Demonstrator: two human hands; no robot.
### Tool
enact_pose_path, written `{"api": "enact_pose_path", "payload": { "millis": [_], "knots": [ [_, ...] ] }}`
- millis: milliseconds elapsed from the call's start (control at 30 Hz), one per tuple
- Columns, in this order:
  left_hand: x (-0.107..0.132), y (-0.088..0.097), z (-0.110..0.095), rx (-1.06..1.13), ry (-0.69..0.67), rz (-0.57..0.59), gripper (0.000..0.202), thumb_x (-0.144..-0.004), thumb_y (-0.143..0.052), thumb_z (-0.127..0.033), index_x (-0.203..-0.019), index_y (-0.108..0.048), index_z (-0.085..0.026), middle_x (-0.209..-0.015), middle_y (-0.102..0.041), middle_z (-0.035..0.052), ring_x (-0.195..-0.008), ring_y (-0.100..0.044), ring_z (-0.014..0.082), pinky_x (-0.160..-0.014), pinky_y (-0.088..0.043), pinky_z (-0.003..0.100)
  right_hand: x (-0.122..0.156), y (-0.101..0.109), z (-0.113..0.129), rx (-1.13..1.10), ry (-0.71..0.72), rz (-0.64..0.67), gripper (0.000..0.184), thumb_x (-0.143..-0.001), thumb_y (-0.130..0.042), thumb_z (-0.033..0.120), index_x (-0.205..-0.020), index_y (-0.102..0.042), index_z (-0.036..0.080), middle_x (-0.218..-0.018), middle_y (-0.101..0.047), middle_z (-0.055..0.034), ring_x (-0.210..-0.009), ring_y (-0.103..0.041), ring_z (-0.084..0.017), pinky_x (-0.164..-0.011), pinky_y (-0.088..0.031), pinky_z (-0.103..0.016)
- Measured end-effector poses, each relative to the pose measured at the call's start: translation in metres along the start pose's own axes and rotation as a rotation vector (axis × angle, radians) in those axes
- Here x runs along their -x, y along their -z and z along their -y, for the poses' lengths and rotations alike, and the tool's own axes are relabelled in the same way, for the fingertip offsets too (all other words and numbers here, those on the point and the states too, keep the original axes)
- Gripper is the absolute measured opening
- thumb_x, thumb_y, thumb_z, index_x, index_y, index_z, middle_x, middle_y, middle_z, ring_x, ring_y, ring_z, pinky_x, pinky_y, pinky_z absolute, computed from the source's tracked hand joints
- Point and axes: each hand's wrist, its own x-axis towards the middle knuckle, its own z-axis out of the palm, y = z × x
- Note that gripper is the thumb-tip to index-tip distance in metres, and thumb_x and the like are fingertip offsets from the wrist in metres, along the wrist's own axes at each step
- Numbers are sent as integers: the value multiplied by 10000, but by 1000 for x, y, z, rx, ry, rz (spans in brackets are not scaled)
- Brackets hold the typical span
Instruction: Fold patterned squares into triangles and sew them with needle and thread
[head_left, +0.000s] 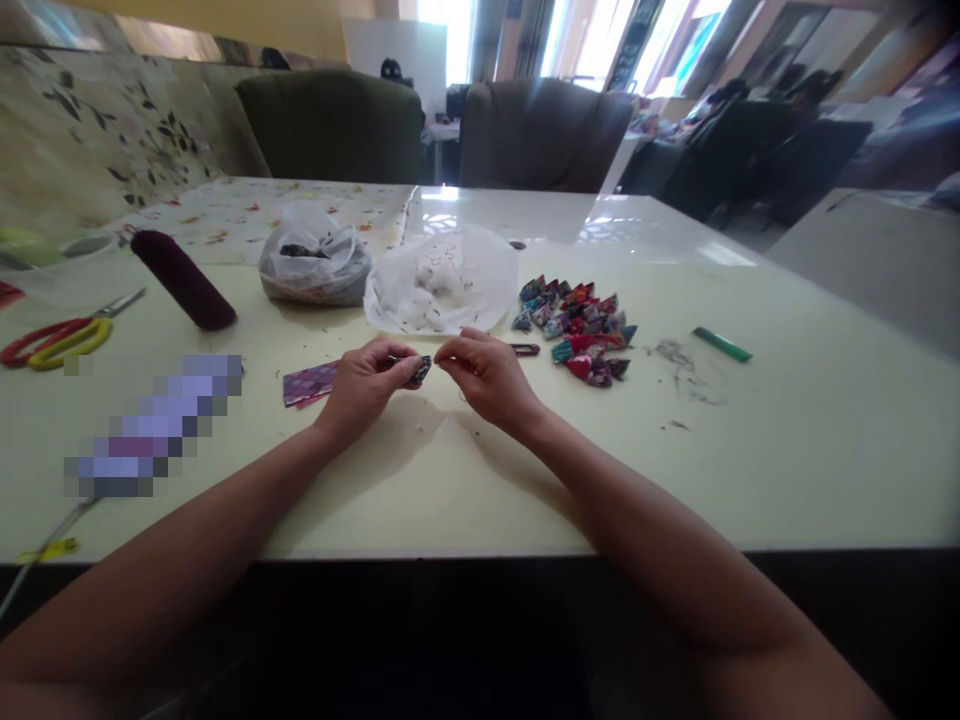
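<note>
Between the thumb and fingers of my left hand point(371, 385) is a small dark patterned piece of fabric point(423, 370). Close to its right edge, my right hand point(487, 380) is closed in a pinch; whatever sits in those fingertips is too small to make out. Purple patterned fabric point(309, 383) lies flat on the table, partly covered by my left hand. A dark red tool with a slot point(526, 350) pokes out behind my right hand. Further right is a cluster of small, pointed, colourful stuffed cloth pieces point(577, 325).
A white plastic bag with white fluff point(439, 285) and another plastic bag point(315, 265) stand behind my hands. Leftward are a maroon cylinder point(184, 280), scissors point(67, 335) and a blurred-out object point(161, 425). Loose threads point(682, 370) and a green tool point(721, 344) lie rightward.
</note>
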Motion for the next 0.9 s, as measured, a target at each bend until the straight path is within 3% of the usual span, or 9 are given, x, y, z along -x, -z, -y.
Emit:
{"api": "enact_pose_path", "payload": {
  "millis": [467, 733, 900],
  "knots": [
    [2, 4, -1, -425, -423, -4, 100, -845, -729, -236, -774, -734, -165, -796, -659, 25, -666, -618, 100, -592, -489, 217, 3, -4, 1, 75, 60, 3, 195, -944, -530, 129, -767, -603, 166, -773, -558, -28, -723, -529, -141, -694, -385, -263],
    [0, 4, 6, -516, -573, -31, 67, -850, -728, -202, -790, -733, -174, -789, -666, 25, -677, -618, 107, -599, -485, 216, 4, -9, 0, 126, 66, 7, 211, -955, -501, 145, -760, -573, 178, -777, -551, -40, -747, -530, -160, -700, -385, -272],
    [0, 5, 6, -496, -563, -42, 59, -859, -730, -208, -812, -737, -173, -803, -668, 22, -673, -623, 100, -592, -492, 206, 5, -8, 0, 98, 65, -31, 198, -956, -507, 155, -776, -585, 180, -791, -552, -40, -759, -536, -162, -712, -397, -273]
  ]
}}
